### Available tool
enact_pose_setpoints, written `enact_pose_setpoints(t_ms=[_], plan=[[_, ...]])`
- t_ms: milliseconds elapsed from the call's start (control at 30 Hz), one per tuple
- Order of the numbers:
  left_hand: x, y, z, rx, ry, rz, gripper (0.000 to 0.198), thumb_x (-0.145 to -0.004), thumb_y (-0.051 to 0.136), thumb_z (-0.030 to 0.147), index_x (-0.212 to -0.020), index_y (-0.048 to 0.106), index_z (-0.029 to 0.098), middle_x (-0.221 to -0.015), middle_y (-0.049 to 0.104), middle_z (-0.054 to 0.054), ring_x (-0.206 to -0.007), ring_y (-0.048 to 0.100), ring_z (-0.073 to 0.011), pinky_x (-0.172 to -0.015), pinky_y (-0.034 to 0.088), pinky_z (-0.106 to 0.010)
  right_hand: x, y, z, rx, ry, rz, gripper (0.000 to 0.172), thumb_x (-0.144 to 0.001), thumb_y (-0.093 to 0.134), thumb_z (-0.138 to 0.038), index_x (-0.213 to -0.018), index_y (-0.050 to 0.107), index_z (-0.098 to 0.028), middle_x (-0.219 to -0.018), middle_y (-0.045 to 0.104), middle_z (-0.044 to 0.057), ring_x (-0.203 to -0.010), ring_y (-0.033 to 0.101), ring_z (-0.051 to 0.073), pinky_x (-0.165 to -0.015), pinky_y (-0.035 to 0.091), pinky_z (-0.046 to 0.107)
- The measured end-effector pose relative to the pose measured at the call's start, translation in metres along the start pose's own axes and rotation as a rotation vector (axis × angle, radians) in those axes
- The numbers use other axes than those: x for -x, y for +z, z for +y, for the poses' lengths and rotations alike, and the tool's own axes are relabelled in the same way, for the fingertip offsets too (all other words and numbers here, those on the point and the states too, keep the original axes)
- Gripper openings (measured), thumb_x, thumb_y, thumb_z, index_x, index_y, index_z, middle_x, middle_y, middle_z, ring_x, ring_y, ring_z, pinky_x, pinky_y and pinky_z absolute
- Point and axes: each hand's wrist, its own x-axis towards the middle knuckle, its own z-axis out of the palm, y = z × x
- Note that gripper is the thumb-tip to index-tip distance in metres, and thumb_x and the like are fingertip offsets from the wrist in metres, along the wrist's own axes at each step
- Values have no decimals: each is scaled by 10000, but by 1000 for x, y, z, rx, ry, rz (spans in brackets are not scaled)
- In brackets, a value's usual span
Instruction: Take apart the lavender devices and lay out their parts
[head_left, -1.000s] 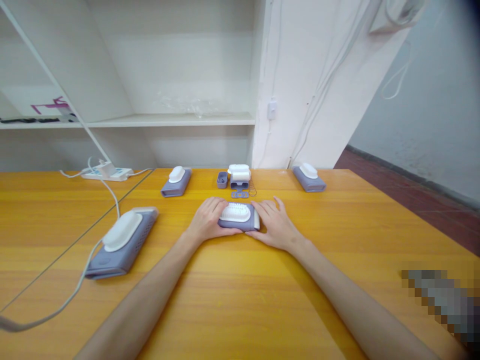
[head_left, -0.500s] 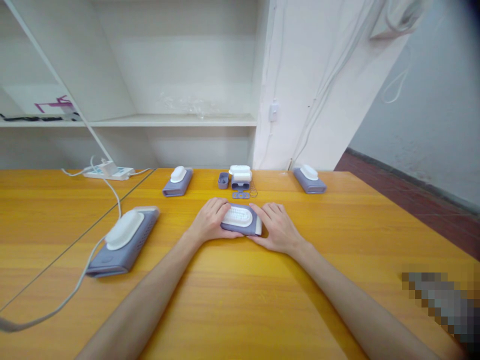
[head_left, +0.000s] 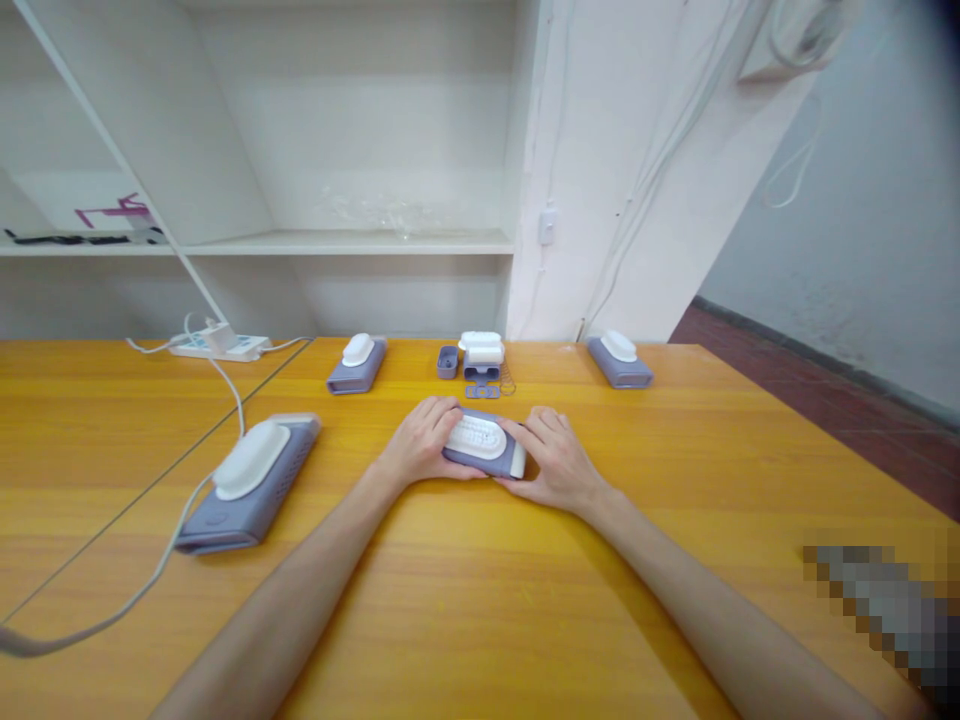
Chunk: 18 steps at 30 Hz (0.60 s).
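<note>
In the head view, a purple-grey flat device (head_left: 487, 463) with a white oval, studded pad (head_left: 477, 437) on top is held between my two hands over the wooden table. My left hand (head_left: 425, 440) is closed round its left end, the thumb along the front edge. At its right end, my right hand (head_left: 559, 462) grips with fingers on the top and the thumb low at the front. Behind it are a small purple-grey cup (head_left: 448, 362), a stack of white oval pieces (head_left: 481, 347) on a purple-grey holder, and a flat purple-grey frame (head_left: 482, 391).
Similar devices with smooth white tops stand at near left (head_left: 251, 480), back left (head_left: 358, 362) and back right (head_left: 620, 358). A white cable (head_left: 176, 540) runs beside the near-left one from a power strip (head_left: 220, 347). White shelves (head_left: 352, 242) rise behind the table (head_left: 480, 610).
The device has turned slightly, its right end coming a little down and toward me. Both hands keep their grip, and the other things stay in place.
</note>
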Motion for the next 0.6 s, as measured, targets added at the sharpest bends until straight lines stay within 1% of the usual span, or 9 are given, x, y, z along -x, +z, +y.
enact_pose_setpoints(t_ms=[300, 433, 500, 600], plan=[[0, 0, -1, 35, -24, -22, 691, -608, 657, 640, -1067, 475, 158, -1056, 579, -156, -981, 551, -286, -872, 453, -441, 1, 2, 1, -77, -11, 20, 604, -764, 616, -466, -1256, 471, -146, -940, 539, 94, -898, 451, 258, -823, 373, 408], [0, -1, 0, 26, -125, -12, 672, -630, 654, 624, -1071, 468, 153, -1007, 584, -142, -942, 555, -274, -835, 460, -423, 2, 2, 10, -14, 41, 76, 625, -760, 595, -569, -1213, 513, -147, -931, 553, 104, -872, 458, 257, -801, 358, 402], [-1, -1, 1, 22, -161, -19, 666, -637, 648, 626, -1072, 469, 154, -976, 587, -131, -917, 559, -268, -808, 464, -412, 2, 1, 13, 24, 56, 67, 641, -753, 582, -607, -1198, 527, -148, -931, 559, 107, -867, 462, 255, -790, 347, 393], [-1, 0, 2, 17, -185, -29, 641, -640, 641, 633, -1050, 485, 167, -947, 588, -115, -896, 563, -264, -789, 464, -405, 1, -1, 13, 81, 62, 34, 625, -756, 572, -616, -1183, 536, -160, -949, 563, 104, -887, 469, 256, -791, 328, 383]])
